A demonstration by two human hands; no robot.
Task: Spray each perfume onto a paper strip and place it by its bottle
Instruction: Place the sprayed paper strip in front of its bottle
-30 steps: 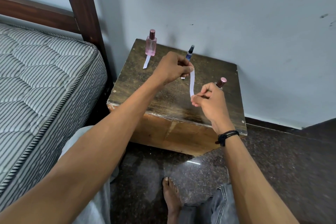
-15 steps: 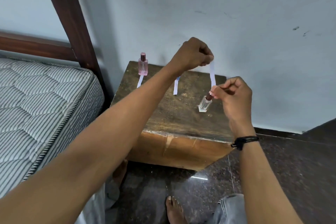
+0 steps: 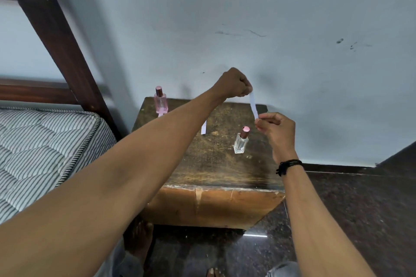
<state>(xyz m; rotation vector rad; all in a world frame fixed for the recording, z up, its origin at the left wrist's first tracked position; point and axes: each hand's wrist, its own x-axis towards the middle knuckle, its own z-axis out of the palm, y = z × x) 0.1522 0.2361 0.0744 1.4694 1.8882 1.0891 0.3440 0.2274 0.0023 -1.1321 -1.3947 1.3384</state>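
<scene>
While left hand (image 3: 234, 84) and right hand (image 3: 278, 128) pinch the paper strip (image 3: 253, 105) ends, hazards: overpull tears it; lowered right hand topples clear bottle (image 3: 241, 141).

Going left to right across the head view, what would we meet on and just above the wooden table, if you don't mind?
The pink bottle → flat paper strip → clear bottle → held strip → right hand.

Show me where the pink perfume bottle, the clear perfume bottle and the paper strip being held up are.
pink perfume bottle (image 3: 161, 103): head view, on its pink glass body.
clear perfume bottle (image 3: 240, 144): head view, on its clear glass body.
paper strip (image 3: 253, 105): head view, on the middle of its length.
</scene>
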